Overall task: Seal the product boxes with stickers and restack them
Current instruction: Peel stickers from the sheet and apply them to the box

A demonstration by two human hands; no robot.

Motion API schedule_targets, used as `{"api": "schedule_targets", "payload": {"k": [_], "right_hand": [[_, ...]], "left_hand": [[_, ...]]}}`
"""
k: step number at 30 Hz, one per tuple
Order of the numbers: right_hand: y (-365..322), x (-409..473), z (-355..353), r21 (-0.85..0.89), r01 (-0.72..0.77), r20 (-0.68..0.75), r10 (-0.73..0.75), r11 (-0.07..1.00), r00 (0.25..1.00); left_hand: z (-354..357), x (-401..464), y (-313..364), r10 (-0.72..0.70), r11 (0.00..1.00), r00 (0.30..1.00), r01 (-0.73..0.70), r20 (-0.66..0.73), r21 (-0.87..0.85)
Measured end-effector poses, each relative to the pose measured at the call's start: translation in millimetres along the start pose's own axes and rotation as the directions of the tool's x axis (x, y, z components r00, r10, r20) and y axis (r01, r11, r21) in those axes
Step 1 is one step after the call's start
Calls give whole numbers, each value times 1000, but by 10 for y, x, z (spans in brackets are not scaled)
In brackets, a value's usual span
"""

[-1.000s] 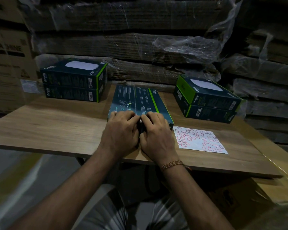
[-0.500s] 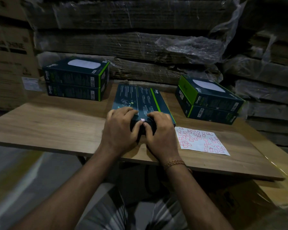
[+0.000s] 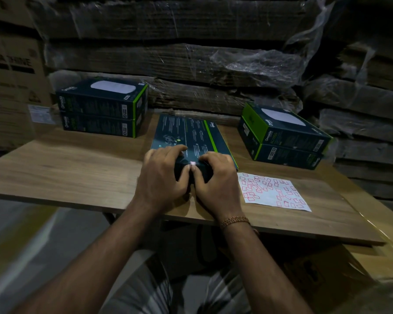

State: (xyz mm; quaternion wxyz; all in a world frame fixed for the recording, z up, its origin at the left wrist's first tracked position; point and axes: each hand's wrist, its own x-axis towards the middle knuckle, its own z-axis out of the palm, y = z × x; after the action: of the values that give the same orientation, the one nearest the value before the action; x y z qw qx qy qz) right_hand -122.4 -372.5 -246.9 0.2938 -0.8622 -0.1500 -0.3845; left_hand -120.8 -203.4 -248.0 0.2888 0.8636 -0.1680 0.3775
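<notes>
Worktop point(image 3: 66, 168): a wood-grain board, its near edge running under both wrists; bare room lay open on its left half.
Box point(image 3: 188, 134): a flat, dark carton with a green stripe and printed back face up, lying mid-worktop, its near end toward the person.
Sticker point(image 3: 193, 163): a small pale square with a red border sat on the box's near top edge, between the two thumbs.
Left hand point(image 3: 162, 177): knuckles up, fingers curled over the box's near left corner, gripping it, thumb beside the sticker.
Right hand point(image 3: 216, 180): mirrored on the near right corner, fingers curled on the box top, thumb touching the left thumb; a beaded bracelet point(image 3: 235, 221) circled the wrist.
Sheet point(image 3: 272, 191): white paper dotted with red-outlined stickers, flat just right of the right hand.
Left stack point(image 3: 100, 107): two boxes squared up at the far left.
Right stack point(image 3: 281, 137): two boxes, skewed to the edge, at the far right.
Backdrop: flattened cardboard point(image 3: 168, 60) under crinkled plastic wrap.
</notes>
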Motion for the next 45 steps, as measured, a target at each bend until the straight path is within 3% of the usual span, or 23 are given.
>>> {"api": "schedule_targets", "payload": {"k": [16,26,31,36,41,45], "right_hand": [[25,1,6,16,28,-7,-28,999,1000],[-18,82,49,118,-81,-57,88,990,994],[-54,258,-13,127,-272,101,261,954,960],[-150,574,-183,14,-473,333,442,881,833],[-55,643,-319,92,-506,504,398,858,766],[25,643,-392,141,-510,559,357,849,749]], "left_hand": [[9,13,-14,-11,1000,1000,11,8,-8],[24,35,-19,-34,999,999,34,0,20],[6,25,-2,-42,999,999,42,5,15],[0,24,-5,-51,999,999,51,11,13],[9,19,-2,-56,998,998,56,4,4],[19,24,2,-38,999,999,38,-1,16]]}}
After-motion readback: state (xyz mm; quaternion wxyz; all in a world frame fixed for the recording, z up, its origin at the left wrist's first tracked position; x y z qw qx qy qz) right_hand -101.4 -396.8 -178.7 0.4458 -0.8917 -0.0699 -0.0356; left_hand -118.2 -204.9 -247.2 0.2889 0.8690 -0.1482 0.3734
